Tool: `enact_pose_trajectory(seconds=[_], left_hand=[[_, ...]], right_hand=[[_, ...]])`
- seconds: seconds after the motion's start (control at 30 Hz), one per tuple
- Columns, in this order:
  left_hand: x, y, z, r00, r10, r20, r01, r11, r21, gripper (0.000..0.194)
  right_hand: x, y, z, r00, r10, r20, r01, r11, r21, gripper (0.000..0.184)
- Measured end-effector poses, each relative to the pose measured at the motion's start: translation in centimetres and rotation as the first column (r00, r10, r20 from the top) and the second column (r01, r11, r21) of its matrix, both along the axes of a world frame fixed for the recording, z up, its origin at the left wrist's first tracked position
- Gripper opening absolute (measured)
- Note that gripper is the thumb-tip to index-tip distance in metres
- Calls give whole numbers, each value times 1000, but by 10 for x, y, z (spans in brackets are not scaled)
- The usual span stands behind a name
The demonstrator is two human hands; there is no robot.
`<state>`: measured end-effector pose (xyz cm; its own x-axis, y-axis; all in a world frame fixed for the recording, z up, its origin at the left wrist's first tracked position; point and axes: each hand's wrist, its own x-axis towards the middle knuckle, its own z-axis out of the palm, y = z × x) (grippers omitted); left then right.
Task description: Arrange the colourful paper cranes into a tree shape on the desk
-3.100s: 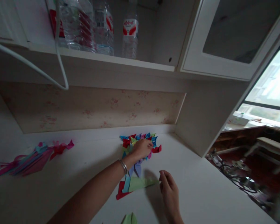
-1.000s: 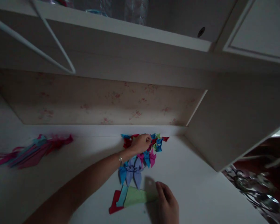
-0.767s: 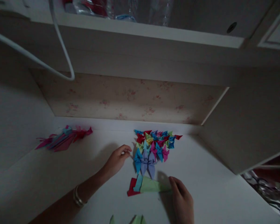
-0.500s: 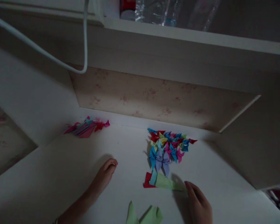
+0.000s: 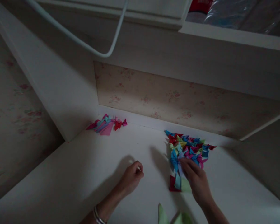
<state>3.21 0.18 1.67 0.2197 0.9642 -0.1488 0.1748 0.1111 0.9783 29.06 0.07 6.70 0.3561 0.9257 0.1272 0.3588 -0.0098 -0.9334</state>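
Note:
My right hand reaches over a cluster of small folded origami pieces. Its thumb and fingers pinch at a lavender origami piece at the cluster's near edge, partly covering it. Below lie a red paper, a light blue paper and a pale green folded paper, overlapping; the hand hides part of the green one. My left hand hovers to the left with curled fingers, and nothing shows in them. At the bottom edge, a larger green folded paper is cut off by the frame.
More pink, blue and red folded papers lie at the back left of the white tabletop. A white cable or tube hangs at the upper left. Overhead, a shelf holds plastic-wrapped items.
My right hand has left the pale green paper's tip and moved up to the lavender piece. The view has shifted left, and my left hand stays curled.

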Motion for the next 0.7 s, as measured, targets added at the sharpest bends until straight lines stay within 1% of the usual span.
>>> enact_pose_trajectory(seconds=[0.03,0.07,0.1,0.13,0.17,0.23,0.3,0.37,0.43,0.53,0.63,0.7], left_hand=[[-1,0,0,1000,-17,-2,17,1000,0,10],[-1,-1,1,999,-32,-9,32,999,3,11],[-1,-1,1,999,-43,-22,43,999,12,12],[-2,-1,1,998,-54,-41,55,998,26,13],[-2,-1,0,996,-65,-66,68,997,45,12],[-2,-1,-2,990,-80,-114,90,992,88,11],[-3,1,-4,987,-82,-137,100,987,126,10],[-4,2,-5,989,-78,-128,94,988,125,11],[-4,3,-5,988,-89,-125,100,991,89,15],[-2,4,-3,983,-100,-151,109,993,54,22],[-2,5,-1,980,-111,-168,118,992,35,28],[-2,6,-1,972,-116,-206,125,992,29,29]], right_hand=[[-27,15,7,984,176,-30,-177,983,-53,38],[-55,31,11,942,331,-48,-335,937,-105,37],[-82,48,13,894,446,-32,-446,884,-140,35],[-108,65,12,849,528,21,-518,840,-163,32],[-131,83,8,809,581,91,-555,805,-209,30],[-172,118,-4,781,606,150,-564,788,-247,23],[-202,151,-16,767,599,229,-537,795,-281,21],[-225,181,-25,758,572,314,-487,816,-311,27],[-242,204,-29,751,533,390,-426,842,-332,35],[-259,223,-30,737,479,477,-346,873,-343,42],[-270,231,-31,721,447,529,-305,891,-336,43],[-275,232,-32,717,430,549,-288,899,-329,40]])
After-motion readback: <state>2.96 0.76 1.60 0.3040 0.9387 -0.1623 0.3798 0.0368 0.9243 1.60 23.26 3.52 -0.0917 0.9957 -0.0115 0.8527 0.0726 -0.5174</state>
